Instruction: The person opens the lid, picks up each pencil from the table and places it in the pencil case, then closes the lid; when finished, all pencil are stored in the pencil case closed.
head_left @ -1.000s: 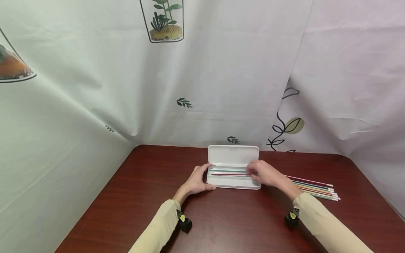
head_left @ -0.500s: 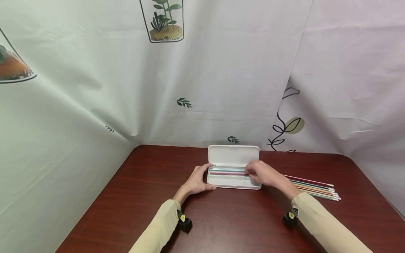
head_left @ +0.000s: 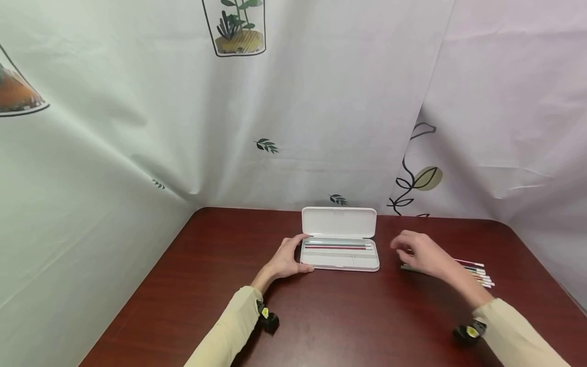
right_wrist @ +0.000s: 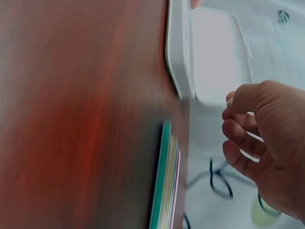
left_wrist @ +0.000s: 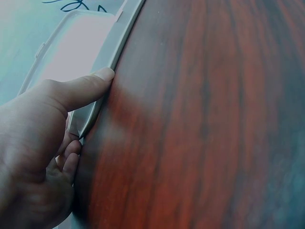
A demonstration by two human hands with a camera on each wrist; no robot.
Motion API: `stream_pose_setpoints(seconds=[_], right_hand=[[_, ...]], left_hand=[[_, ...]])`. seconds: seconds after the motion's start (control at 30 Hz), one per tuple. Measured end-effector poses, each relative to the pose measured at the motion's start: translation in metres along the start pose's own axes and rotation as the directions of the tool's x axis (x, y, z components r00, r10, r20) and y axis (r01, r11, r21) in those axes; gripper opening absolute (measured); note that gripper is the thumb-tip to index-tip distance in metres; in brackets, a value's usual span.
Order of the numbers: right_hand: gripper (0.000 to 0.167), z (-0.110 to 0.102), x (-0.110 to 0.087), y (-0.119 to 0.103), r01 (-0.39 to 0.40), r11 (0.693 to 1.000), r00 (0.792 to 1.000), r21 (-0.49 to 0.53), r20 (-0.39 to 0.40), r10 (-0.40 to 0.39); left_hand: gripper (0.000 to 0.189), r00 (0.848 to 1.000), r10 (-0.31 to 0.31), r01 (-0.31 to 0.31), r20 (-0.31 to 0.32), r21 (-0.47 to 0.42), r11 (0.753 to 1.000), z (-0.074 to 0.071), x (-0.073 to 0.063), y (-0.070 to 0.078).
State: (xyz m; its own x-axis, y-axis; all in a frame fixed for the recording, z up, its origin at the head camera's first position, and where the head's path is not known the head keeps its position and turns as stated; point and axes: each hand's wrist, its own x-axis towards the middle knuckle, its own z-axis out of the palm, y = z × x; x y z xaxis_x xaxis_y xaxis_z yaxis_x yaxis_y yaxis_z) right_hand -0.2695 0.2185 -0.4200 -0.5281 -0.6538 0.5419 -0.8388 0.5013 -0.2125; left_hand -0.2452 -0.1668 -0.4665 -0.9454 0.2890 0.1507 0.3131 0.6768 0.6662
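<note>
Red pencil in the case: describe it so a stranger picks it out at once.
On the dark table, find the open white case that the left hand holds by one end. Inside, the red pencil lies lengthwise, on the near side of a green pencil. Its red shaft sets it apart from that neighbour.

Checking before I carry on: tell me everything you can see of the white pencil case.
The white pencil case is a long, round-cornered, plastic-looking box. It lies flat on the dark red table, near the far edge, its lid standing open behind. Inside, the front is split in two; at least two pencils, one red, lie lengthwise further back. The left grip holds its left end, thumb at the front edge.
</note>
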Motion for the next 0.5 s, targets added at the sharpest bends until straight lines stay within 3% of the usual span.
stream_pose_setpoints(seconds=[0.17,0.5], right_hand=[[0.034,-0.025,-0.043,0.008,-0.017,0.996,0.999,-0.088,-0.028,0.015],[0.041,-0.054,-0.114,0.019,-0.166,0.958,0.986,-0.232,-0.030,0.164]], left_hand=[[0.089,1.000,0.008,-0.008,-0.004,0.011,1.000,0.000,0.001,0.001],[0.089,1.000,0.010,-0.010,-0.009,0.000,1.000,0.000,0.001,-0.001]])
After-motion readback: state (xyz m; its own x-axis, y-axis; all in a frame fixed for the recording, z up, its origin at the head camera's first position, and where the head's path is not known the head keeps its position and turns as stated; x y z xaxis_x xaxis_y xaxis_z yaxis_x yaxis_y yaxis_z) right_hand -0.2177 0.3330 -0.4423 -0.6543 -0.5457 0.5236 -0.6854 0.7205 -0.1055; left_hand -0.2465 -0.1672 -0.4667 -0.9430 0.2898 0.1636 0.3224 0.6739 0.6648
